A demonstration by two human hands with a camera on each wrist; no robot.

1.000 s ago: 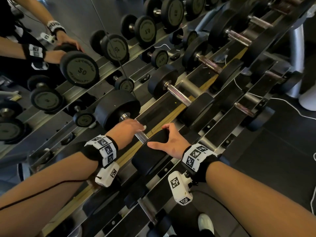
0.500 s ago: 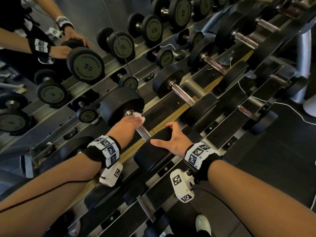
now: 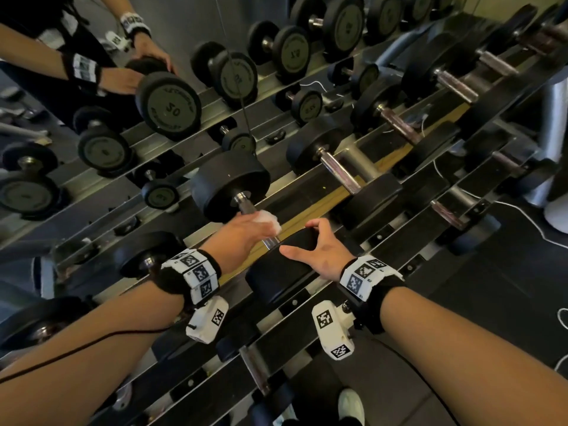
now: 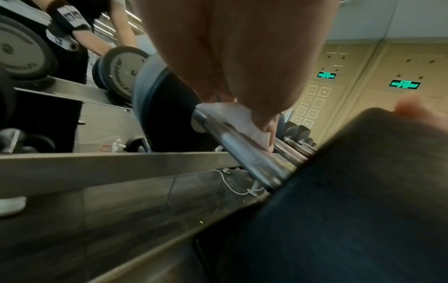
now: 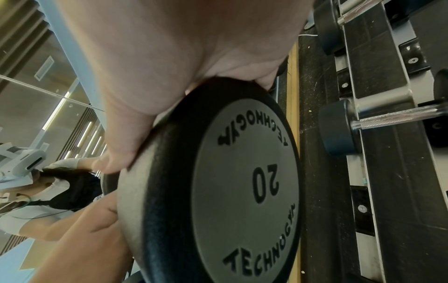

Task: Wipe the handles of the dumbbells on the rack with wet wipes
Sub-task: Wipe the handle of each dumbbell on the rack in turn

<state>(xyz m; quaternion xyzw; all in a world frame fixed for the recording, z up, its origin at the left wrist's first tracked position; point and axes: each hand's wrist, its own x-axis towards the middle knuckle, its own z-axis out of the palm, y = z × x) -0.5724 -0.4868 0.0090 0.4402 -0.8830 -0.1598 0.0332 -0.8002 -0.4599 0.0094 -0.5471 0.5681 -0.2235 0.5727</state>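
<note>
Dumbbell sits on the top tier of the rack, its chrome handle running from the far head toward the near head at the rack's front edge. Left hand reaches over the handle with its grip clenched round a white wipe, pressing the wipe onto the bar; in the left wrist view the wipe is folded over the top of the handle, pinched under the fingertips, close to the far head. A short bare stretch of bar shows between the wipe and the near head.

Right hand rests on top of the near head, thumb and fingers spread and curved over its rim. The right wrist view shows the hand cupped over the black edge of that head, whose grey face reads 20; the grip holds the head from above.

More dumbbells lie farther along the same tier toward the rack's right end, and others on the lower tier nearer the person. A mirror behind the rack repeats the arms and weights.
</note>
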